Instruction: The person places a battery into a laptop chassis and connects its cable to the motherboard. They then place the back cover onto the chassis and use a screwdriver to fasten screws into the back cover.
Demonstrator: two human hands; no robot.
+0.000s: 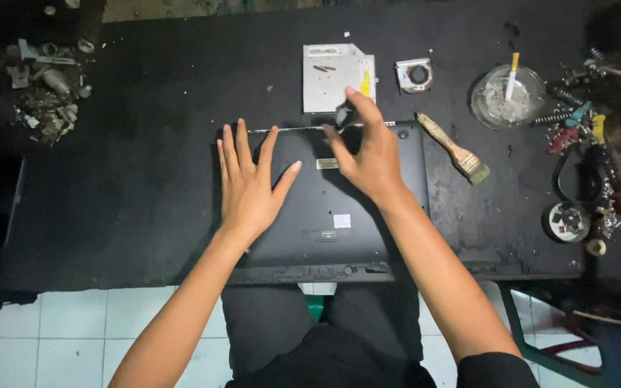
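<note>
A black laptop (368, 230) lies upside down on a black table (145, 179), its underside with small white labels facing up. My left hand (247, 179) rests flat on the laptop's left part, fingers spread. My right hand (366, 147) is at the laptop's far edge, thumb and fingers pinching a small dark part (342, 115). Just beyond it lies a silver optical drive (336, 77) with a yellow sticker.
A paintbrush (454, 149) lies right of the laptop. A small metal fan frame (414, 75), a glass ashtray (506, 97) with a cigarette, springs, tools and a round part (565, 220) crowd the right side. Metal scraps (44, 93) sit at far left. White tiled floor below.
</note>
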